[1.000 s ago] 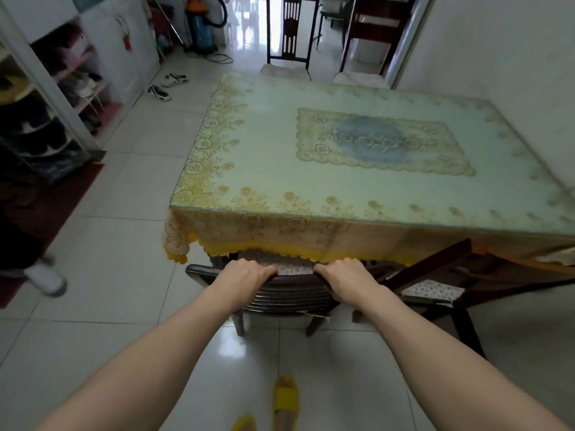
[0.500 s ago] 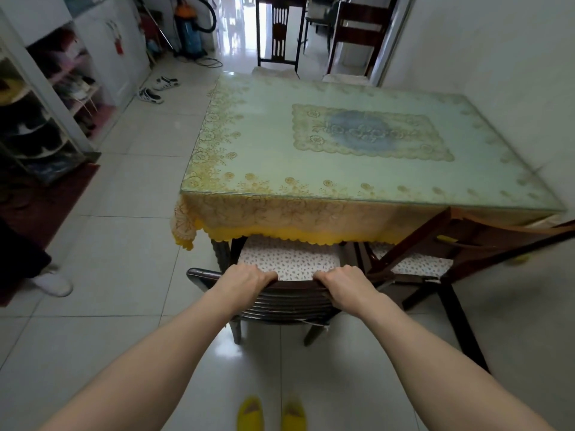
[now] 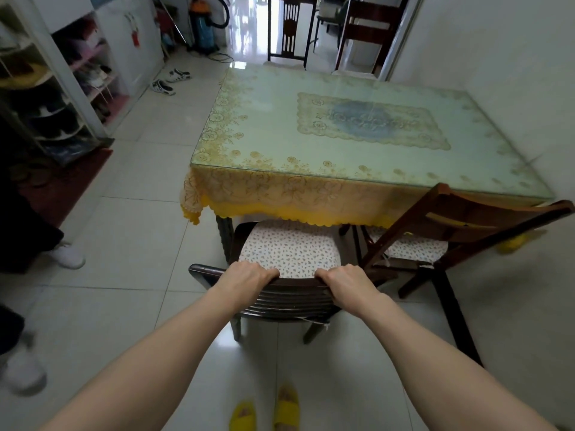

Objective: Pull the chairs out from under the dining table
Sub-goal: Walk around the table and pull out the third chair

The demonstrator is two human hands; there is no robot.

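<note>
Head view: near chair (image 3: 289, 275) sits at 6 o'clock of the table (image 3: 342, 181), dark wood, patterned seat cushion (image 3: 287, 251). Most of the seat is out from under the yellow tablecloth fringe (image 3: 280, 214); only the front edge is tucked under it.

Left hand (image 3: 249, 275) and right hand (image 3: 345, 279) are both clamped over the chair's top rail, palms down, fingers curled over the far side, apart from each other with a stretch of bare rail between. Arms are nearly straight.

Step in hand, my read: mid-pull on this chair, close to done. Next move calls for a bit more straight draw toward 6 o'clock until the seat front clears the fringe, then release. Person's feet in yellow slippers (image 3: 267, 409) are just behind the chair's rear legs, so a step back is needed or the legs hit the toes.

Second chair (image 3: 451, 231) is just beside, at 3 o'clock of the first, angled, back tilted toward the table edge, seat partly under the cloth. Looks like the next candidate; its back rail is close to the right forearm, watch for a snag.

Two more chairs (image 3: 287, 29) stand at the table's 12 o'clock end, backs upright, seats mostly hidden, so I can't tell how far under.

Outward: tiled floor (image 3: 140, 244), shoe shelves (image 3: 46, 98) at 9–10 o'clock, another person's white shoe (image 3: 67, 255) at 9 o'clock, well apart from the chair.
</note>
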